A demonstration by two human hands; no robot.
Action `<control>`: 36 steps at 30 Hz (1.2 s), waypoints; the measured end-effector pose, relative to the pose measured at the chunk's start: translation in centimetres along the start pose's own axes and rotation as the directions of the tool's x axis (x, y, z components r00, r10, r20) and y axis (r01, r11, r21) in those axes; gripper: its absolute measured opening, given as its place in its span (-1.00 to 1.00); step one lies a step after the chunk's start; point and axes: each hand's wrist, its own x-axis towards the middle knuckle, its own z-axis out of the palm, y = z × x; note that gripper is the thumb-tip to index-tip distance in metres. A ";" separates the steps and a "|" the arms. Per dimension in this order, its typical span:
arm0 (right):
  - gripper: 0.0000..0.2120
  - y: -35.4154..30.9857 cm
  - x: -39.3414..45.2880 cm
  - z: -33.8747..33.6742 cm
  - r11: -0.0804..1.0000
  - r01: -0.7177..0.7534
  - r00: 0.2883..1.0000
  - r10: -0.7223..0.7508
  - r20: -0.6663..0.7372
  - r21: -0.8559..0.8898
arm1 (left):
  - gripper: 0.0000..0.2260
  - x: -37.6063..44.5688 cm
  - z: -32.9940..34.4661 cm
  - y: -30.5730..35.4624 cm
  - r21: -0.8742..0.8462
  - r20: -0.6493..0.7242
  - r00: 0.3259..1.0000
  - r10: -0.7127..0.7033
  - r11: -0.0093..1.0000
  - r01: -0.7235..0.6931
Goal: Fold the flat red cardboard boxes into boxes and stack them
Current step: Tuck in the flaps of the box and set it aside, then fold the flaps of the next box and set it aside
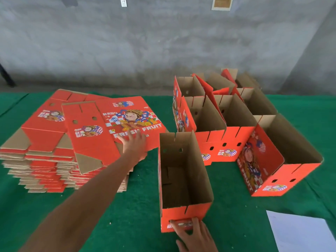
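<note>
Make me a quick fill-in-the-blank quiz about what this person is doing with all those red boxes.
1. The left hand lies with straight fingers on the top sheet of the ____ stack of flat boxes.
2. The right hand touches the near end of a folded box whose top is ____.
3. The table cover is ____.

Missing words: red; open; green

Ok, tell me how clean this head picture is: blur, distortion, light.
Head view: wide-angle bend curves the green table edge; the left hand on the flat stack is slightly smeared; the folded box beside the right hand reads sharp; light is soft and even, no glare.
</note>
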 end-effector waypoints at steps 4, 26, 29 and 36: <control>-0.41 0.8 1.3 1.8 0.989 -0.010 0.999 0.015 -0.033 0.151 | -0.38 -0.4 -1.1 -1.0 -0.036 -0.105 0.994 0.007 0.999 -0.011; -0.38 -0.7 28.9 -14.4 0.947 -0.088 0.938 0.183 -0.294 0.310 | -0.20 -12.1 -7.9 -9.5 -0.591 -0.786 0.566 -0.248 0.570 -0.571; -0.49 -0.5 30.9 -16.9 0.883 -0.045 0.944 0.191 -0.270 0.466 | -0.26 -12.0 -7.2 -9.0 -0.567 -0.812 0.524 -0.256 0.558 -0.606; -0.70 -2.9 30.0 -16.2 0.826 0.057 0.870 0.234 -0.434 0.560 | -0.34 -12.3 -6.6 -9.0 -0.599 -0.796 0.522 -0.306 0.516 -0.612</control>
